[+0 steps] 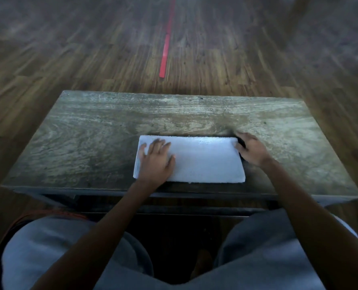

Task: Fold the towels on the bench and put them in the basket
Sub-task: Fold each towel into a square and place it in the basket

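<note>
A white towel (203,160), folded into a long rectangle, lies flat near the front edge of the weathered wooden bench (90,130). My left hand (157,162) presses flat on the towel's left part with its fingers spread. My right hand (250,150) is at the towel's right end, its fingers curled around that short edge. No basket is in view.
The bench top stretches bare to the left, right and behind the towel. Beyond it lies a wooden floor with a red tape strip (165,53). My knees in grey trousers (69,248) are under the bench's front edge.
</note>
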### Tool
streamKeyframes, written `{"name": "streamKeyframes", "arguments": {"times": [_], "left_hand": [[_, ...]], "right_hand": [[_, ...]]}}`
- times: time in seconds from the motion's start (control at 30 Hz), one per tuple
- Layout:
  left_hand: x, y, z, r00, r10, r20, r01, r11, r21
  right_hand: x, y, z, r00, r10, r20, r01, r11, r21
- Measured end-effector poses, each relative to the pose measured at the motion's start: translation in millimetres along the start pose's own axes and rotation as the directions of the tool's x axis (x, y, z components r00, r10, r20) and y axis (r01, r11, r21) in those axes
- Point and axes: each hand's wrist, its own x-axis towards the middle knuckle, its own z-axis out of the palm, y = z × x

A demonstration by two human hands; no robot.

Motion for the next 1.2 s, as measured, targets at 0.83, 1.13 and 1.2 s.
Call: {"name": "streamKeyframes", "arguments": {"times": [0.83,1.13,1.2], "left_hand": [[-26.8,151.9,64.3,0.955,0.283,0.093,-0.278,0.958,-0.071],[-35.4,141.4,53.8,0.966,0.256,0.03,-0.248,0.954,-0.17],[-37.3,134.2,48.4,0.967,0.253,0.032,-0.238,0.941,-0.239]], "right_hand": [[19.2,-38.9,-50.1,0.929,0.068,0.365,-0.026,0.992,-0.12],[12.7,-68.3,-94.6,0.924,0.024,0.382,-0.073,0.991,0.115],[15.4,-76.5,-99.4,0.926,0.013,0.377,-0.064,0.99,0.122]]}}
